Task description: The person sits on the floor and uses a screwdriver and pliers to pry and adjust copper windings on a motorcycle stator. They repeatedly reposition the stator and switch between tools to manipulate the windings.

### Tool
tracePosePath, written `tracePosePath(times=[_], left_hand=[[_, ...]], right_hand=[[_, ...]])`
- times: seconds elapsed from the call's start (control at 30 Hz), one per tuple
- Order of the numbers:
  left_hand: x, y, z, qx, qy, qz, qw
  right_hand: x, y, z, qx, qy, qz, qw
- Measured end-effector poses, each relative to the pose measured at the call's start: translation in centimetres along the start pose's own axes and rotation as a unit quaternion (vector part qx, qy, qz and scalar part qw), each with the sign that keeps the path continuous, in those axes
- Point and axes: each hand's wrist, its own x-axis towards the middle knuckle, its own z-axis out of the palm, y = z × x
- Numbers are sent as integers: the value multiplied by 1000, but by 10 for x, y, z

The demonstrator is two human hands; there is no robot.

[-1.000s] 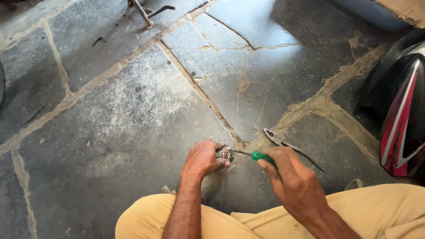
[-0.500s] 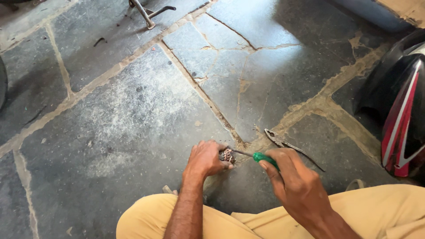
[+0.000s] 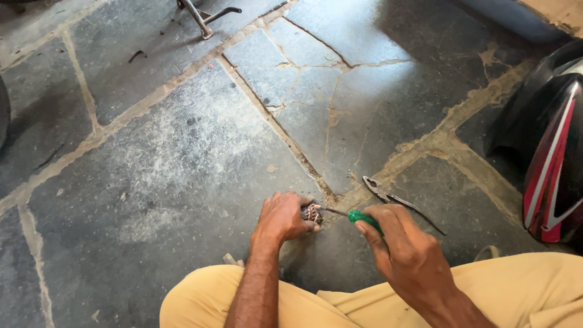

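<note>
On the stone floor [image 3: 182, 182], just left of the pliers [image 3: 395, 200] lying there, the right hand [image 3: 407, 255] closes round a green-handled screwdriver [image 3: 355, 217] whose shaft runs leftward to the small wound metal part [image 3: 312, 213], which the left hand [image 3: 280, 218] pinches against the floor.

We count two hands at work: our left hand [image 3: 280, 217] and our right hand [image 3: 404, 252]. Between their fingers [image 3: 306, 226] we see one small metal part wound with copper [image 3: 312, 213] and one green-handled screwdriver [image 3: 355, 217], its tip at that part. Just beyond the right fingers lies one pair of pliers [image 3: 395, 199] on the stone floor [image 3: 182, 164]. Far ahead of the fingers stands one metal kickstand [image 3: 203, 17]; well off to the right, one black and red body panel [image 3: 555, 158].
</note>
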Motion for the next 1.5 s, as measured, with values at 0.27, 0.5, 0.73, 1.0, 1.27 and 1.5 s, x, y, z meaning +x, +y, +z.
tracePosePath(times=[0.27, 0.5, 0.73, 1.0, 1.27, 1.5], left_hand=[[-1, 1, -2, -7, -6, -1, 1000], [-2, 5, -3, -15, -16, -23, 999], [-2, 7, -3, -2, -24, -25, 999], [15, -10, 15, 58, 14, 50, 997], [39, -32, 28, 101, 67, 195, 973], [45, -24, 5, 136, -26, 223, 965]], right_hand=[[-1, -2, -1, -3, 7, -8, 1000], [-1, -1, 2, -10, 9, -24, 1000], [-7, 1, 8, -23, 37, -94, 995], [-4, 10, 4, -40, -73, 4, 997], [26, 22, -5, -266, -381, -47, 884], [14, 28, 2, -334, -371, -188, 846]])
